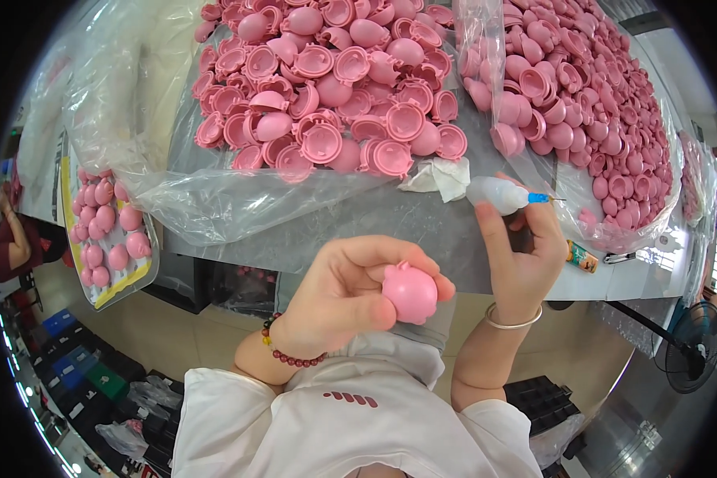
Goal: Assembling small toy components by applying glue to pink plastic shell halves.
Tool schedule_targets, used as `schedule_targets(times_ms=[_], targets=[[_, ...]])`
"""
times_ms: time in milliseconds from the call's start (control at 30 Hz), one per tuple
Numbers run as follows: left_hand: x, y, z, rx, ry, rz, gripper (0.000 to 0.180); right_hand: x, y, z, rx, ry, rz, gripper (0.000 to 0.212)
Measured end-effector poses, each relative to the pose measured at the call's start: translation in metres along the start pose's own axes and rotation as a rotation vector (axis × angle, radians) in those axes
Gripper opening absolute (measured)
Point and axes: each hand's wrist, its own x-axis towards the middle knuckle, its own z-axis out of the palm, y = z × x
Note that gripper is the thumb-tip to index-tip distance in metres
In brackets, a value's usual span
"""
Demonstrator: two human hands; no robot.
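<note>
My left hand (338, 291) is closed round a small, round pink plastic shell (410, 294), with little tabs on its edge. It holds the shell in front of my chest. My right hand (526, 255) grips a white squeeze bottle (495, 195) over the table's edge. A blue needle tip (538, 197) on the bottle points to the right. Beyond my hands, a heap of pink half shells (323, 88) lies on plastic sheeting. A crumpled white tissue (440, 177) sits between the heap and the bottle.
A second pile of pink shells (589, 103) fills a see-through bag at the right. On the left, a tray (103, 299) holds several round pink pieces. A small green-and-orange tube (581, 256) lies by the right edge. A black fan (687, 348) stands at the far right.
</note>
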Motion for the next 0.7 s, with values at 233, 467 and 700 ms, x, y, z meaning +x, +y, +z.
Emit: schedule_targets(times_ms=[233, 467, 700], targets=[[0.004, -0.013, -0.013, -0.391, -0.224, -0.138, 0.057, -0.014, 0.000, -0.012, 0.341, 0.085, 0.111, 0.022], [0.005, -0.002, -0.004, -0.332, -0.216, -0.233, 0.055, -0.019, -0.002, -0.013, 0.416, 0.019, 0.177, 0.023], [0.000, -0.007, -0.003, -0.143, -0.146, -0.051, 0.047, -0.012, 0.004, -0.008, 0.227, 0.083, 0.101, 0.021]])
